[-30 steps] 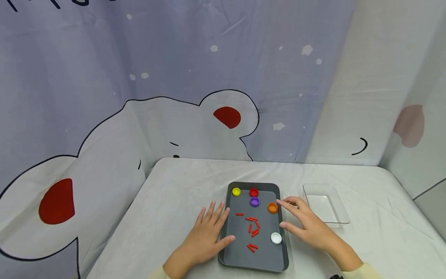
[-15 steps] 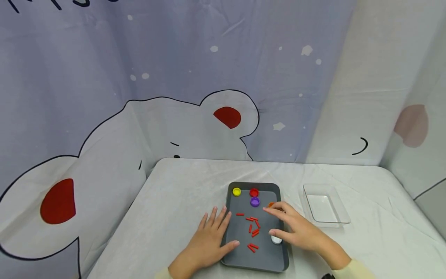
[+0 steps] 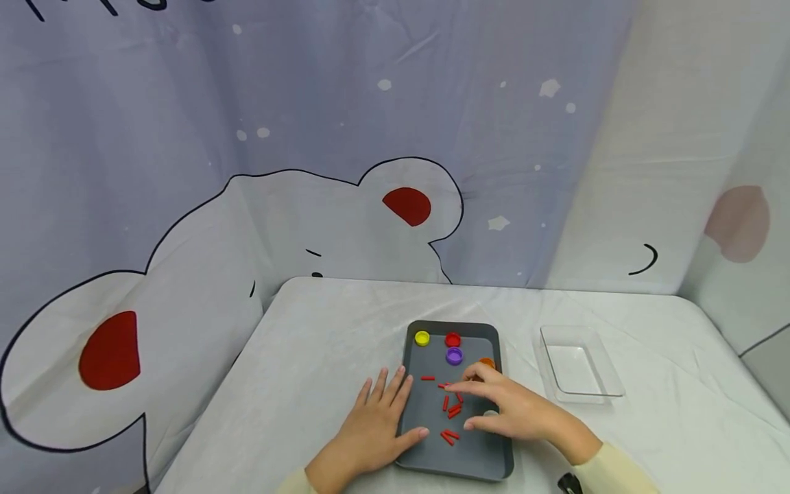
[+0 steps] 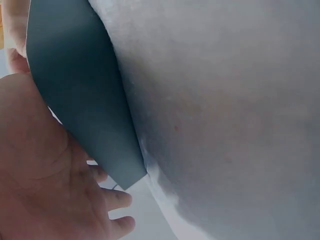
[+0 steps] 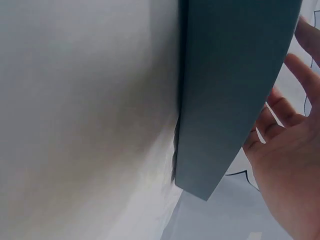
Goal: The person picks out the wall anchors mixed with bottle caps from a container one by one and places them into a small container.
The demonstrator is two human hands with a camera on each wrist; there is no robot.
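A dark grey tray (image 3: 453, 466) lies lengthwise on the white-covered table. My left hand (image 3: 373, 429) has its fingers spread at the tray's left edge, thumb reaching over the rim. Over the tray's right half hovers my right hand (image 3: 518, 409), thumb and fingers apart and nothing between them. Its index fingertip is right at the small red sticks (image 3: 446, 403), several of which lie scattered mid-tray. At the far end sit a yellow cap (image 3: 422, 338), a red cap (image 3: 453, 339) and a purple cap (image 3: 454, 355). An orange cap (image 3: 487, 361) and a white cap (image 3: 491, 413) are partly hidden by the right hand.
A clear rectangular plastic box (image 3: 580, 367) stands on the table to the right of the tray. Behind the table hangs a printed curtain (image 3: 333, 96). Both wrist views mostly show the tray's outer side wall (image 5: 225, 90) and the white cloth (image 4: 220, 120).
My right hand has moved left from the tray's right rim to over the red sticks, now partly covering the orange and white caps. The left hand has shifted slightly right. The sticks stay put.
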